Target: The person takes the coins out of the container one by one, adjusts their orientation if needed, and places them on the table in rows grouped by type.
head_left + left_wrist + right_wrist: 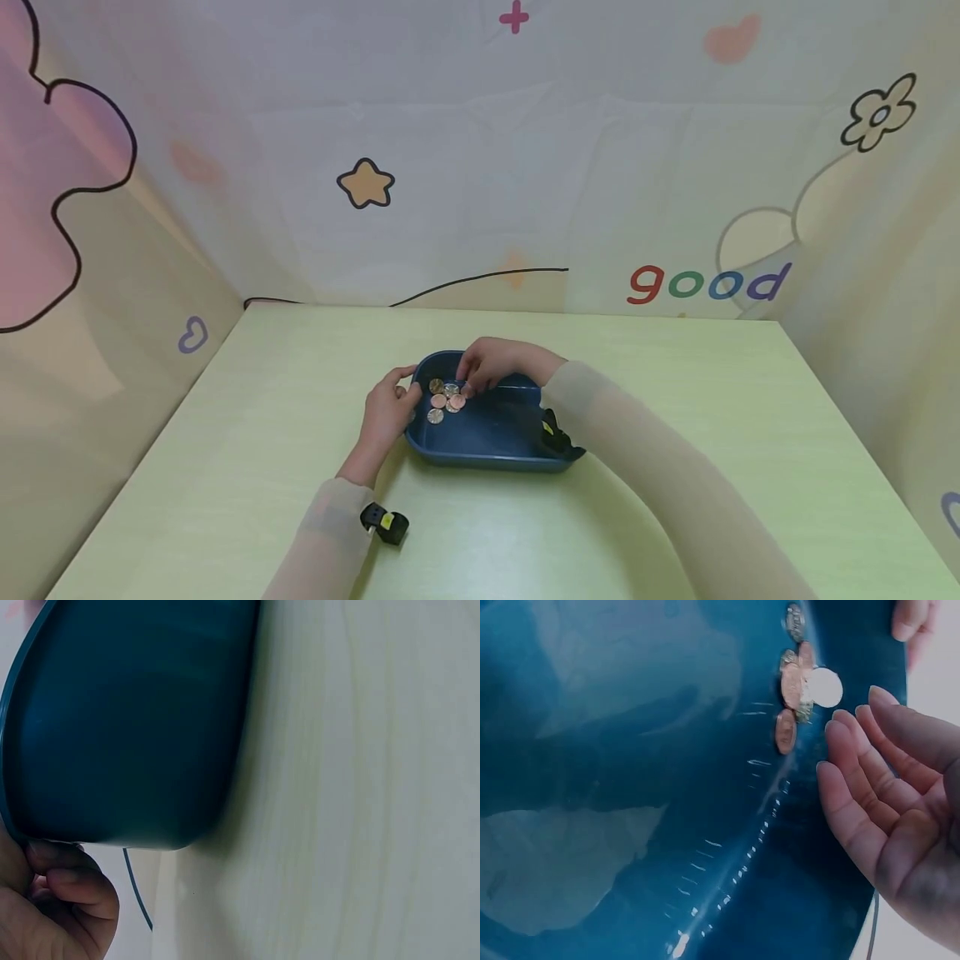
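Observation:
A dark blue tray (495, 460) sits on the table, with several silver and copper-coloured coins (438, 401) gathered at its left end. My left hand (390, 408) grips the left rim, thumb at the top edge; in the left wrist view its curled fingers (82, 889) sit against the tray's outer end wall. My right hand (495, 362) reaches over the far rim, fingers pointing down beside the coins. In the right wrist view, those fingers (855, 832) are loosely bent and the thumb stands apart. A pale silver coin (826, 688) lies close to the fingertips, at the edge of the pile.
The light green table (262, 450) extends around the tray on every side. A printed cloth (480, 192) hangs behind it and at both sides. Black wrist cameras (386, 523) are strapped over the pale sleeves; the right one overlaps the tray's right end in the head view.

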The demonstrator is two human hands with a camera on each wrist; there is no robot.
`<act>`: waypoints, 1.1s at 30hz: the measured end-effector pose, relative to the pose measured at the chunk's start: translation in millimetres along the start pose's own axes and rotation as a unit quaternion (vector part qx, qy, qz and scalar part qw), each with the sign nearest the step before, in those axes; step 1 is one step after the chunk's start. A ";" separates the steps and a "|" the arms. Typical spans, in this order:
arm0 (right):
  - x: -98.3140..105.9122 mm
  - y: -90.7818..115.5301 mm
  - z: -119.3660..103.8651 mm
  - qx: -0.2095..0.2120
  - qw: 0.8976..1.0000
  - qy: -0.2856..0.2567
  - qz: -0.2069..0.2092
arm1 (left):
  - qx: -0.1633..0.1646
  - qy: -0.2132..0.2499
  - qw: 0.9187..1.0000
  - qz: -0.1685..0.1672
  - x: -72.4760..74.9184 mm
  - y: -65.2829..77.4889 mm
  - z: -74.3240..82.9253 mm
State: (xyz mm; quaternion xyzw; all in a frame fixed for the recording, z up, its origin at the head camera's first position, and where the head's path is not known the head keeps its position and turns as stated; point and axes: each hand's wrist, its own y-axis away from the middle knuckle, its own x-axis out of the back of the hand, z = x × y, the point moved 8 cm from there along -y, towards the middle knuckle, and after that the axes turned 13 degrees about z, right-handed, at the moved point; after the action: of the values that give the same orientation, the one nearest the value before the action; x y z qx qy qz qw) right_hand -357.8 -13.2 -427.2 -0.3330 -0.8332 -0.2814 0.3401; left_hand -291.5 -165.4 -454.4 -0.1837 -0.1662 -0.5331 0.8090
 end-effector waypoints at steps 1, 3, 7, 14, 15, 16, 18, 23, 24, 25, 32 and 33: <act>-2.4 -1.2 0.2 -0.004 1.000 0.001 -0.002 | 0.000 0.000 1.000 0.000 -0.1 -0.4 -0.6; -7.3 -3.6 0.6 -0.008 1.000 0.007 -0.004 | 0.000 0.001 1.000 -0.002 -0.8 -1.0 -1.5; -16.3 -7.1 3.3 -0.016 1.000 0.023 -0.009 | 0.005 0.005 1.000 -0.004 -1.6 -0.5 -3.0; -22.0 -8.6 4.4 -0.027 0.999 0.023 -0.004 | 0.008 0.003 1.000 -0.002 -0.2 -0.1 -2.2; -22.3 -8.8 4.6 -0.027 0.999 0.023 -0.001 | 0.007 0.002 1.000 -0.002 -0.2 -0.3 -2.2; -22.8 -9.4 4.9 -0.024 0.999 0.027 0.002 | 0.007 0.001 1.000 -0.003 -0.4 -0.6 -2.1; -24.0 -10.4 4.8 -0.014 0.999 0.034 0.011 | 0.006 0.002 1.000 -0.005 -0.1 -0.3 -2.0; -28.7 -14.1 4.8 0.019 0.998 0.049 0.034 | -0.001 0.017 1.000 0.000 1.5 0.7 -1.4; -29.5 -14.9 5.0 0.022 0.998 0.051 0.037 | -0.008 0.020 1.000 0.002 2.0 1.0 0.1; -30.2 -15.5 5.1 0.025 0.998 0.053 0.039 | -0.012 0.023 1.000 0.003 2.5 1.4 0.6; -32.6 -19.0 6.3 0.030 0.997 0.064 0.042 | -0.017 0.033 0.999 0.009 3.1 1.9 2.5; -32.8 -19.3 6.6 0.029 0.997 0.064 0.041 | -0.017 0.031 0.999 0.010 3.0 1.6 2.2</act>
State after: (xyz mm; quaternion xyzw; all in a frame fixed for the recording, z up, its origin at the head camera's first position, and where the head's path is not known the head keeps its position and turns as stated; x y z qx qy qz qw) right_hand -356.7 -32.5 -460.6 -0.3388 -0.8031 -0.2637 0.4132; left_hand -289.0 -166.2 -451.3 -0.1818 -0.1303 -0.5335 0.8157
